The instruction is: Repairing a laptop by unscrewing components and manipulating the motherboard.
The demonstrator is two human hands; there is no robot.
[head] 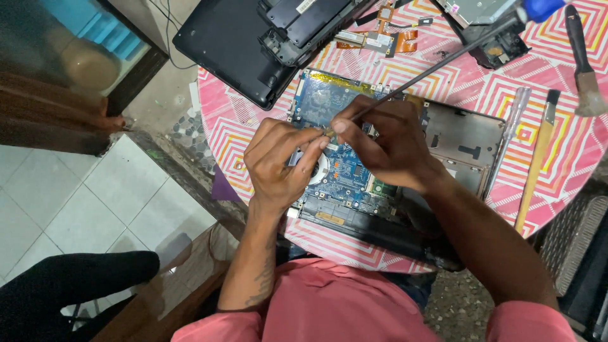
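Note:
An opened laptop base with a blue circuit board (329,101) lies on the round table with a pink and white zigzag cloth (475,82). My right hand (386,142) grips a long screwdriver (437,63) with a blue handle; its tip meets the board near my fingertips. My left hand (282,161) rests on the board and pinches something small at that tip, over a round fan (320,171). Both hands hide the middle of the board.
A black laptop lid and case parts (247,38) lie at the table's far left. Loose flex cables and small boards (380,38) sit behind. A clear-handled screwdriver (510,126), a wooden-handled brush (538,158) and another brush (582,63) lie on the right. Tiled floor is at left.

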